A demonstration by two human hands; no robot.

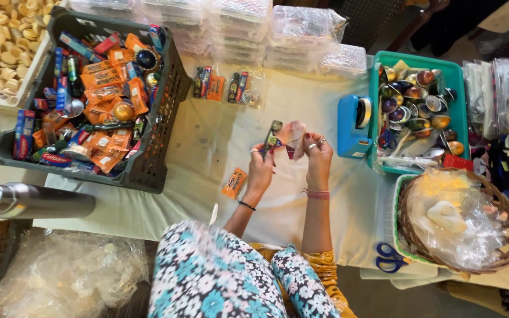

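Both hands are raised over the cloth-covered table (219,135). My left hand (260,166) grips a slim dark packaged stick (271,138) and one edge of a small clear plastic bag (293,136). My right hand (318,156), with rings and a pink wrist thread, pinches the bag's other side. Something red shows inside the bag. An orange sachet (234,183) lies on the cloth just left of my left wrist.
A dark crate (163,118) of orange sachets and small boxes stands left. A teal tray (460,82) of shiny round tins and a blue tape dispenser (351,126) stand right. A wicker basket (502,206), blue scissors (390,257), filled bags (225,85) and a steel flask (30,200) lie around.
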